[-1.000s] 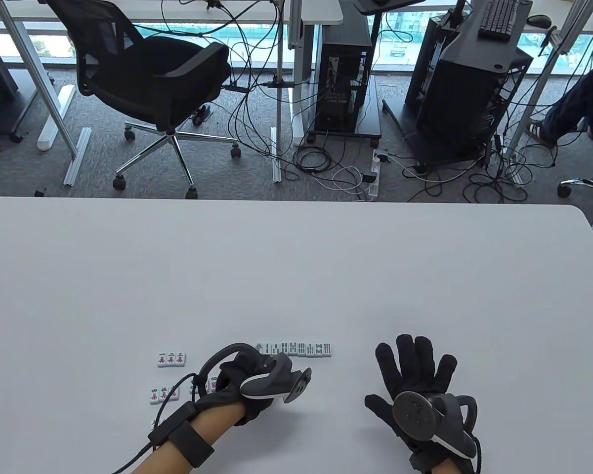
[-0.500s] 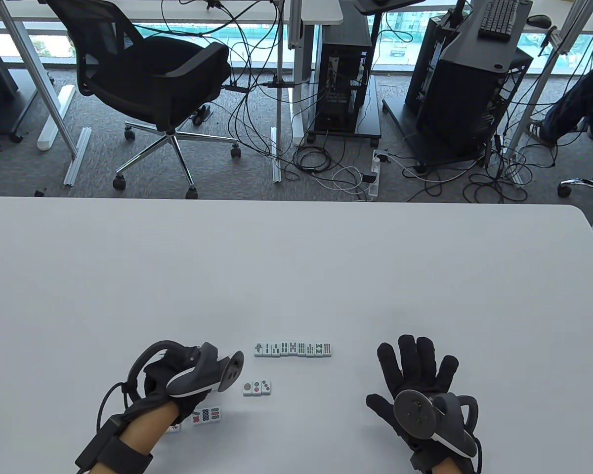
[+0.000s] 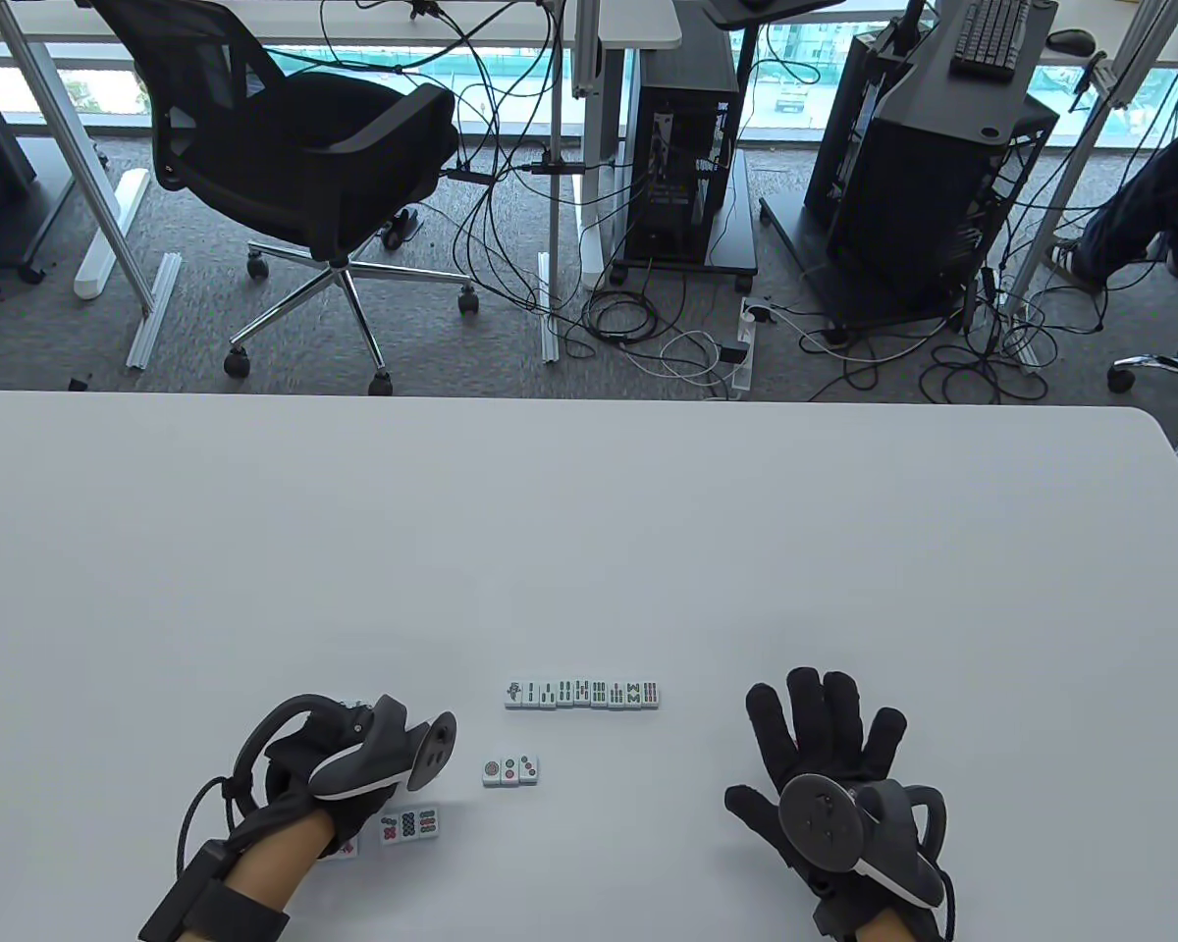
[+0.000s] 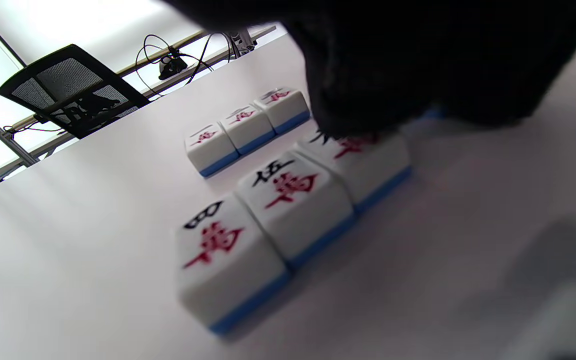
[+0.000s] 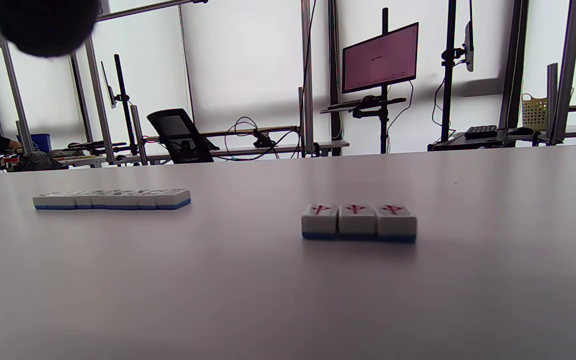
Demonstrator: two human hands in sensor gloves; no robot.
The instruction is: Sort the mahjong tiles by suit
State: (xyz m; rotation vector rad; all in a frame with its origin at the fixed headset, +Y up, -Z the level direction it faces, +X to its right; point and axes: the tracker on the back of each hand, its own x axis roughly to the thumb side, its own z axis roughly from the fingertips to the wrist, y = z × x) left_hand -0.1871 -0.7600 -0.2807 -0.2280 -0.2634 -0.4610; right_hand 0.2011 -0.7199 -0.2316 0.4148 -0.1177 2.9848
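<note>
The fingers [image 3: 825,702] of the right hand [image 3: 829,775] are seen spread straight and laid flat on the white desk [image 3: 589,530], with nothing held. The fingers [image 4: 368,107] of the left hand [image 3: 299,785] are hidden under the tracker in the table view; in the left wrist view a dark gloved mass is seen resting on the end tile of a row of three character tiles [image 4: 288,210], but whether the fingers are curled round that tile or merely pressed on it cannot be told.

The row of three character tiles is recorded face up with blue backs, the tiles touching side to side. A second row of three character tiles [image 4: 248,127] is noted just beyond it, apart from it and parallel.

In the table view, a row of three circle tiles [image 3: 409,825] is found just right of the left hand, and one more tile [image 3: 346,850] shows partly beside the left wrist. A further group of three circle tiles [image 3: 510,771] lies between the two hands. A long row of bamboo tiles [image 3: 582,693] is set in a straight line further up the desk, well apart from both hands. The right wrist view shows this long row on the left and three tiles with red markings at centre, face up.

Beyond the desk's far edge, a black office chair [image 3: 294,167], computer towers [image 3: 682,157] and loose cables [image 3: 648,334] are observed on the grey floor.
</note>
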